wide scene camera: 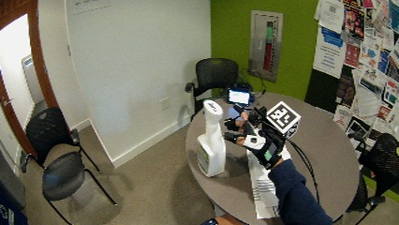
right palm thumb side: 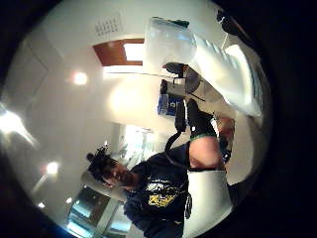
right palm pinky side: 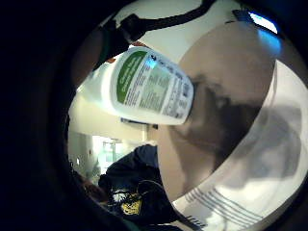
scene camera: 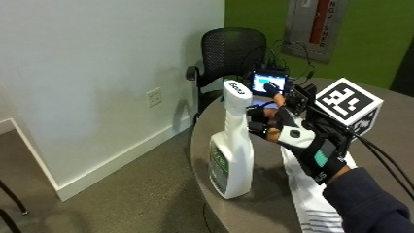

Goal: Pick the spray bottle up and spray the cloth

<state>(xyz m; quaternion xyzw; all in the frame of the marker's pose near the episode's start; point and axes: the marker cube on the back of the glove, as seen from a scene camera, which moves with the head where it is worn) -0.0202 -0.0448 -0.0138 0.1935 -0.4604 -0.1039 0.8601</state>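
A white spray bottle (scene camera: 232, 155) with a green label stands upright near the left edge of the round table (scene camera: 259, 189). My gloved right hand (scene camera: 288, 128) hovers at the height of its neck, just to the right, with the fingers (scene camera: 256, 121) spread and slightly bent toward it; they hold nothing. A small gap shows between fingers and bottle in the wide outside view. The white cloth (scene camera: 310, 201) with grey stripes lies flat on the table under my forearm. The palm views show the bottle's label (right palm pinky side: 144, 86), the cloth (right palm pinky side: 260, 168) and the spray head (right palm thumb side: 218, 64) close by.
A small device with a lit screen (scene camera: 268, 81) stands at the back of the table, with cables around it. A black mesh chair (scene camera: 230, 53) sits behind the table by the wall. The bottle stands close to the table's rim (scene camera: 202, 160).
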